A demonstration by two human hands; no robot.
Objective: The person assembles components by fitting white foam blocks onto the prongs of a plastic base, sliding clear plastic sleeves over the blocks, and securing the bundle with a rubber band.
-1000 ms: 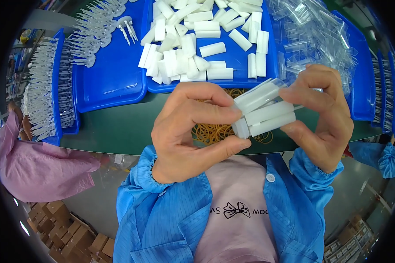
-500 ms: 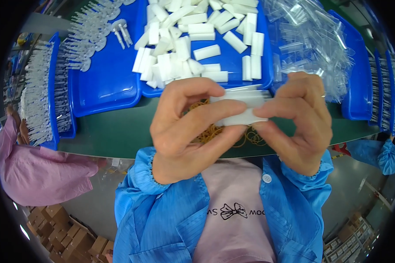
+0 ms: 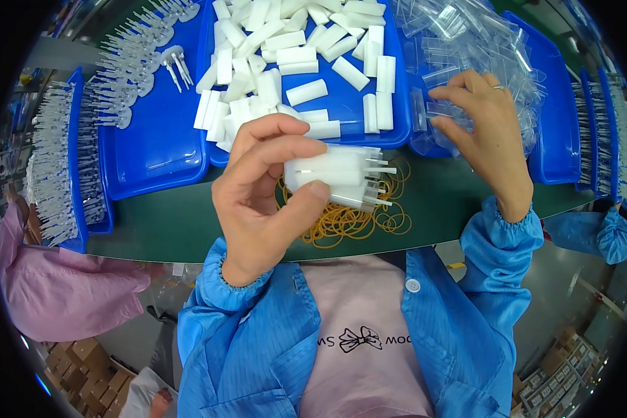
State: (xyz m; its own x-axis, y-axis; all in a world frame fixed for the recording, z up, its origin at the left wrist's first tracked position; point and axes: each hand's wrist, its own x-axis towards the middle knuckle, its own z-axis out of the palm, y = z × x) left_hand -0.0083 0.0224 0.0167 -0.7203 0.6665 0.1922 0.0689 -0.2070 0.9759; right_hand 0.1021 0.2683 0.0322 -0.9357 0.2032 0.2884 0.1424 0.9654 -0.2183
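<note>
My left hand (image 3: 265, 188) grips a bundle of white plastic pieces (image 3: 341, 175) with thin prongs sticking out to the right, held above a heap of yellow rubber bands (image 3: 348, 219) on the green table. My right hand (image 3: 484, 136) is away from the bundle, fingers spread, reaching into a pile of clear plastic sleeves (image 3: 467, 49) in the blue tray at the right. Whether a sleeve sits between its fingertips I cannot tell.
A blue tray (image 3: 390, 139) straight ahead holds several loose white pieces (image 3: 292, 56). Another blue tray (image 3: 153, 146) at the left carries clear pronged parts (image 3: 129, 63). More racks of parts line both sides. A person in pink (image 3: 56, 285) stands at the lower left.
Both hands held the white bundle before. Now my right hand has let go and moved up and right to the clear sleeves, while my left hand keeps the bundle.
</note>
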